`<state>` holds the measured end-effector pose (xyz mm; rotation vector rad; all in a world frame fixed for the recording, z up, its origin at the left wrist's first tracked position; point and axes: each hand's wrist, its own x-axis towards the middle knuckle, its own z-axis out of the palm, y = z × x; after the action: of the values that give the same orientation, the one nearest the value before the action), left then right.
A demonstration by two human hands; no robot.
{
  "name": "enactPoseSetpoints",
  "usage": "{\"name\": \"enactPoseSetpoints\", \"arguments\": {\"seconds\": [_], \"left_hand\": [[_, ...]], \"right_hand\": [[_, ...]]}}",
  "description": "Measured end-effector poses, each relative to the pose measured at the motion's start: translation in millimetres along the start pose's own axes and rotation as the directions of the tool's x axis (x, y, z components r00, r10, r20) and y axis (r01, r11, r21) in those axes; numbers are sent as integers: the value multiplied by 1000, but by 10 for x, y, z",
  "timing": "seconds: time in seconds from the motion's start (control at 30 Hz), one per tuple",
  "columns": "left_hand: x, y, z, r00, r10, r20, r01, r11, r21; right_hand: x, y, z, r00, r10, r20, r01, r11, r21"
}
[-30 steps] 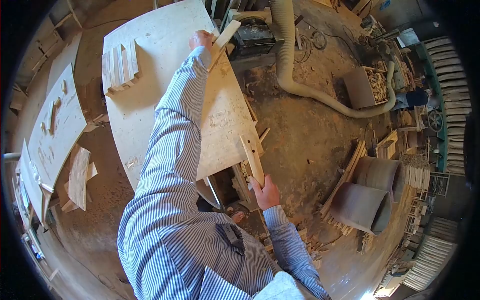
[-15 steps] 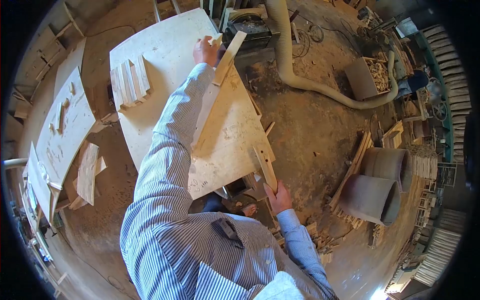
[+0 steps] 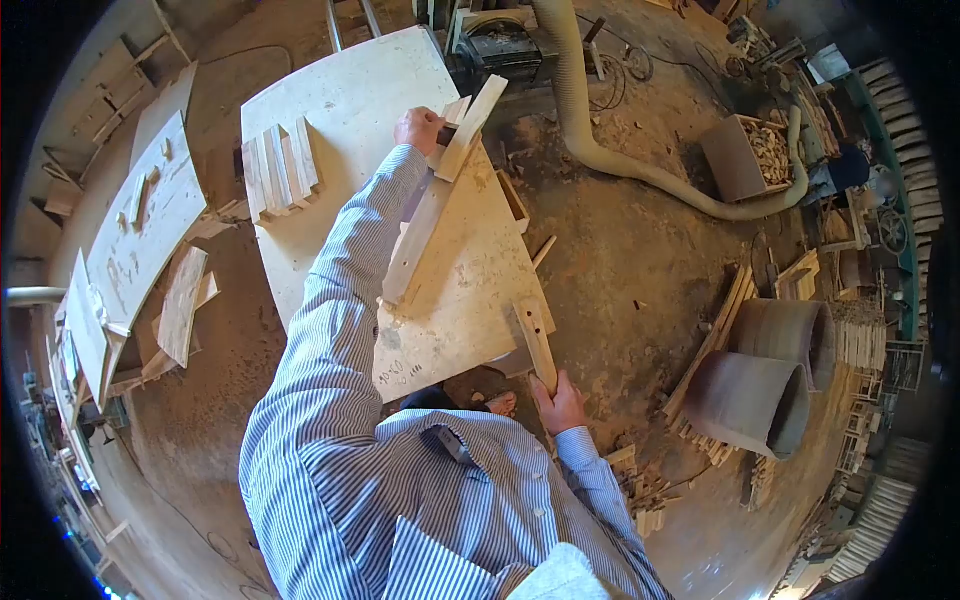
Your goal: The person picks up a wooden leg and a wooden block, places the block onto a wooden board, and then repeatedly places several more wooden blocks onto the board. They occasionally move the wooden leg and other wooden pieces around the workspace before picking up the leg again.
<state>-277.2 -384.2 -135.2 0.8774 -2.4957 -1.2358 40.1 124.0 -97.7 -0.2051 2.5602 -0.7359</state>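
Note:
My left hand is closed at the upper part of the pale board, beside a small dark item whose shape is unclear; what its fingers hold is partly hidden. Touching or very near it, a wooden bar lies slantwise over a longer wooden piece. My right hand grips the lower end of a wooden piece with dark holes, held at the board's near right corner. Several wooden strips lie side by side on the board's left part.
A machine stands beyond the board, with a thick hose curving right to a box of wood scraps. Two large cylinders stand at the right. Another board with small pieces is at the left. A person is far right.
My left hand has gone from spread fingers to closed beside the slanting bar. The longer piece now shows more fully. The whole view has shifted slightly; my right hand still holds its piece.

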Motion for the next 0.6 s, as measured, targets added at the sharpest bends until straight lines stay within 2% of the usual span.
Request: {"name": "enactPoseSetpoints", "arguments": {"seconds": [0.1, 0.3, 0.43, 0.6], "left_hand": [[60, -26, 130, 996, -18, -82, 15, 999, -36], [239, 184, 230, 991, -110, -70, 106, 993, -54], [362, 250, 303, 990, -104, -91, 101, 994, -43], [384, 328, 325, 995, -68, -74, 71, 996, 45]], "right_hand": [[-11, 35, 15, 999, -26, -28, 27, 1000, 16], [-25, -69, -55, 997, -54, -48, 56, 997, 45], [-5, -51, -52, 1000, -11, 4, 11, 1000, 21], [-10, -61, -49, 1000, -19, -4, 19, 999, 47]]}}
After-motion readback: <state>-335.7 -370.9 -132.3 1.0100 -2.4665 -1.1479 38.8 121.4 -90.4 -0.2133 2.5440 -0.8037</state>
